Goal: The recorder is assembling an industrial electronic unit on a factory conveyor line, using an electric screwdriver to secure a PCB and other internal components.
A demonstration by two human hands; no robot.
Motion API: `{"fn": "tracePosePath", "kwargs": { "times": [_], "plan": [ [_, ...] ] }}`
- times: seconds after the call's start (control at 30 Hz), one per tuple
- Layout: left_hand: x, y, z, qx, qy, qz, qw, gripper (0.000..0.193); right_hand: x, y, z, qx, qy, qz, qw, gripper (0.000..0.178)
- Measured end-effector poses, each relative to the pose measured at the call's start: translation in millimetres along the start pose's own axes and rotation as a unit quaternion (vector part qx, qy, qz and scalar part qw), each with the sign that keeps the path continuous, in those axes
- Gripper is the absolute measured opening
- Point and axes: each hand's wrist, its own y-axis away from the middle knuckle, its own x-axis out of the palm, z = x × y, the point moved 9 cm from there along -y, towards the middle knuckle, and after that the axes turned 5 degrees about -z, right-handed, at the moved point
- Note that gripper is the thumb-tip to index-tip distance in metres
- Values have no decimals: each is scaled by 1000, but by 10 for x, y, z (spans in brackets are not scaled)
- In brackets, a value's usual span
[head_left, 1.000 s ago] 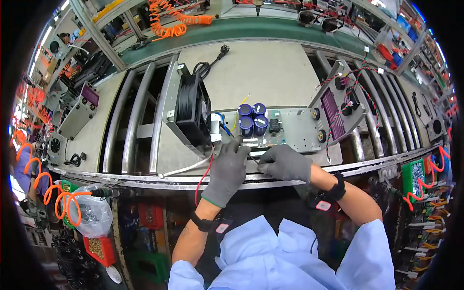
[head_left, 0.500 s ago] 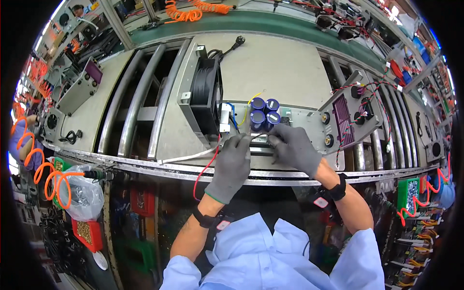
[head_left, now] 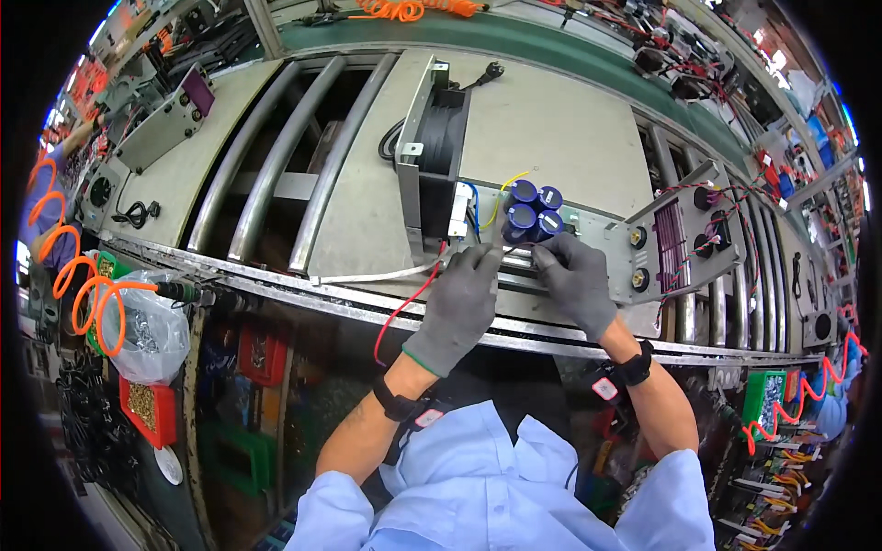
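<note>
My left hand [head_left: 459, 308], in a grey glove, is closed in a pinch at the near edge of an open metal chassis [head_left: 602, 225]. Facing it, my right hand [head_left: 581, 283], gloved alike, is also pinched closed. A thin dark wire [head_left: 520, 246] runs between the fingertips, partly hidden by the gloves. Just beyond stand several dark blue capacitors [head_left: 522, 217]. A yellow wire [head_left: 496, 209] curves up beside them. Left of these is a black fan [head_left: 443, 138] in an upright metal frame. A red wire [head_left: 395, 320] hangs by my left hand, and a white cable [head_left: 367, 275] lies along the bench edge.
Steel rollers [head_left: 276, 174] flank the work board [head_left: 551, 110]. Another chassis [head_left: 156, 129] stands at the left, near another person's arm [head_left: 69, 151]. A red bin [head_left: 147, 413], a plastic bag [head_left: 147, 331] and an orange coiled hose [head_left: 78, 285] are at lower left. A green bin [head_left: 764, 402] sits at right.
The whole view has shifted and tilted, so the chassis appears farther right and lower on its right side. Both hands keep their pinch at the same part of the chassis.
</note>
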Motion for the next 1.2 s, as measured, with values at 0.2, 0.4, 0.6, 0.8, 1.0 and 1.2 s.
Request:
{"fn": "tracePosePath", "kwargs": {
  "times": [0.2,0.4,0.6,0.8,1.0,1.2],
  "plan": [
    [20,26,70,-15,3,1,1000,32,-18,38,67,-49,49,-26,997,19],
    [-10,8,42,-8,10,-8,1000,33,-31,59,62,-58,23,-48,997,17],
    [4,11,47,-9,13,1,1000,33,-48,35,96,-46,4,-53,998,16],
    [1,24,58,-6,0,-2,1000,35,-37,76,44,-31,8,-52,998,17],
    [41,25,59,-19,-7,24,999,35,-45,116,53,-22,-3,-75,997,17],
    [28,34,76,-14,6,6,1000,36,-31,226,159,-63,41,-82,994,17]
  ]
}}
